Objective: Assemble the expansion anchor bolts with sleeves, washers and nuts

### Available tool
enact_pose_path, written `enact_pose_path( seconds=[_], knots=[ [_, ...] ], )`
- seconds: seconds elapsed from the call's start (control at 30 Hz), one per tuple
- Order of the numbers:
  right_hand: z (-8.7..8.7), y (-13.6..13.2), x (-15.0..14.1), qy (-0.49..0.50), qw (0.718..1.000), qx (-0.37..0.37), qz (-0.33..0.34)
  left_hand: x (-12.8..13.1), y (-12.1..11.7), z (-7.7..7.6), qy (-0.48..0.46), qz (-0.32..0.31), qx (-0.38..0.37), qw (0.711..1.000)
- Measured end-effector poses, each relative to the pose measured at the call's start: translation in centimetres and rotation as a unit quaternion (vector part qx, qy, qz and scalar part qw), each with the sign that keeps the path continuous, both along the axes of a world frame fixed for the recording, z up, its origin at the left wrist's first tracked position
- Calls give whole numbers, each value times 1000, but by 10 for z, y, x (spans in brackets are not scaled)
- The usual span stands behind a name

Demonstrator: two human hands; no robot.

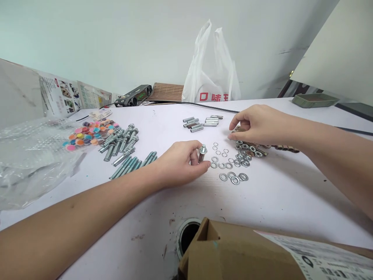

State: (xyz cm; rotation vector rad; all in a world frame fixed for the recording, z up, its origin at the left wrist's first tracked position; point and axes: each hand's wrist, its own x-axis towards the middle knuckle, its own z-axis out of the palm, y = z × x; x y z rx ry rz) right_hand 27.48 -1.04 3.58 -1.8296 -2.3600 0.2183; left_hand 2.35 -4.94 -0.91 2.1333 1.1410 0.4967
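My left hand (186,163) is closed around an expansion anchor bolt (202,152), held upright with its threaded tip up and a washer near the top. My right hand (256,122) reaches over the far edge of a pile of hex nuts (246,149), thumb and forefinger apart; its other fingers are partly hidden. Between the hands lie flat washers (235,180) and several smaller rings (215,146). Metal sleeves (194,123) lie in small groups behind. Left of my left hand are assembled anchor bolts (124,140) and a row of bare studs (132,167).
A clear plastic bag (26,163) and colourful round caps (90,134) lie on the left. A white carrier bag (211,74) stands by the wall. A cardboard box (239,252) fills the near edge beside a round hole (188,235). A green tray (316,100) sits back right.
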Motion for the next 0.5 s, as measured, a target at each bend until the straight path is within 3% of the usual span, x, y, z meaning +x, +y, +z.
enact_pose_path(
  seconds=[0.27,0.4,0.5],
  knots=[
    [-12,11,7,-6,998,-57,1,3,-7,5,-89,43,-5,995],
    [-9,7,4,31,998,-55,13,4,-4,4,-53,14,-13,998],
    [2,-8,-11,115,992,-29,39,3,-1,2,-27,13,1,1000]
  ],
)
